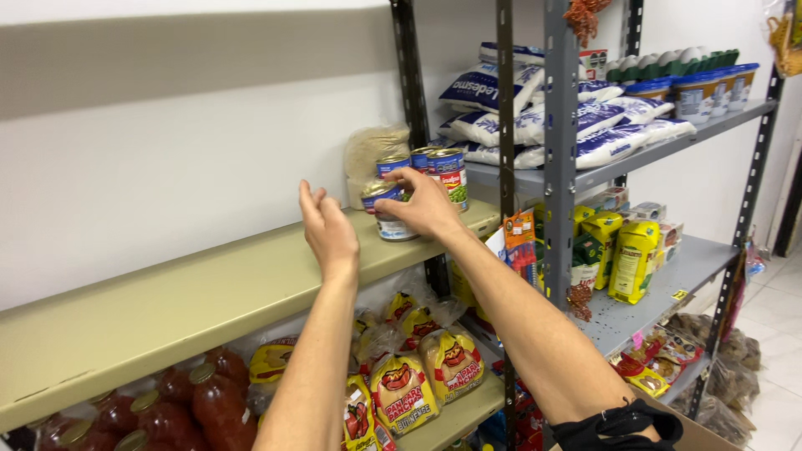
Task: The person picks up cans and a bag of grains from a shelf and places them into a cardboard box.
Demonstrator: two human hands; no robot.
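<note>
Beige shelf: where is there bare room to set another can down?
The beige shelf is bare left of the left hand, back to the white wall. It is crowded at the right end, where the right hand grips a can beside three more cans.

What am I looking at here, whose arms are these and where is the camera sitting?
There is no machine here. The one picture comes from a camera worn on a person's head, looking along their own two bare arms at store shelves. The right hand grips a tin can standing on the pale shelf, beside a few more cans and a clear bag of grain. The left hand is open and empty, just left of that can. Below are bags of buns and bottles of red sauce. The grey rack to the right holds white sugar bags and yellow packets.
</note>
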